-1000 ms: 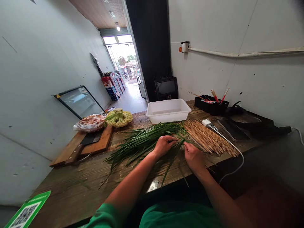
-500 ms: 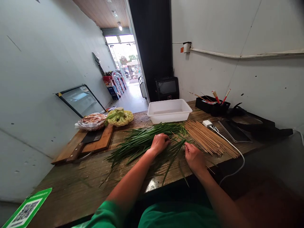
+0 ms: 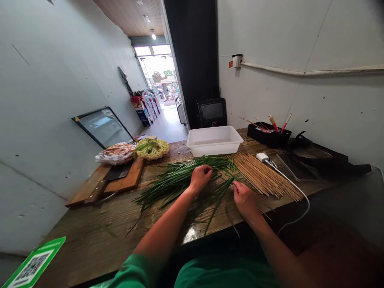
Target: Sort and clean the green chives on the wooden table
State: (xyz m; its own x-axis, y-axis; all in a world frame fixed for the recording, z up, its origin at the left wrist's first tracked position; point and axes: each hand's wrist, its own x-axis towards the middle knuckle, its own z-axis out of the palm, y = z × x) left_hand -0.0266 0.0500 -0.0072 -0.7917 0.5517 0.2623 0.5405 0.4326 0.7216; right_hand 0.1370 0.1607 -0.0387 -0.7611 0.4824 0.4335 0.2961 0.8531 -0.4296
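Note:
A long heap of green chives [image 3: 177,176] lies across the middle of the wooden table. My left hand [image 3: 201,177] is over the right part of this heap, its fingers curled together; what they hold, if anything, is hidden. My right hand [image 3: 244,196] pinches the gathered ends of a small bunch of chives [image 3: 220,191], whose loose leaves fan out to the left and toward the table's front edge. Just right of the bunch, many thin wooden skewers [image 3: 267,176] lie side by side.
Behind the chives stands a white plastic tub [image 3: 214,149]. A cauliflower [image 3: 152,148], a bagged food bundle [image 3: 116,153] and a cleaver [image 3: 103,184] on a cutting board [image 3: 127,182] are at left. A white charger [image 3: 263,157] with its cable and a black organizer [image 3: 267,136] are at right.
My left hand has lifted slightly up and left, its fingers curling in more. My right hand stays almost still with the small bunch in its pinch.

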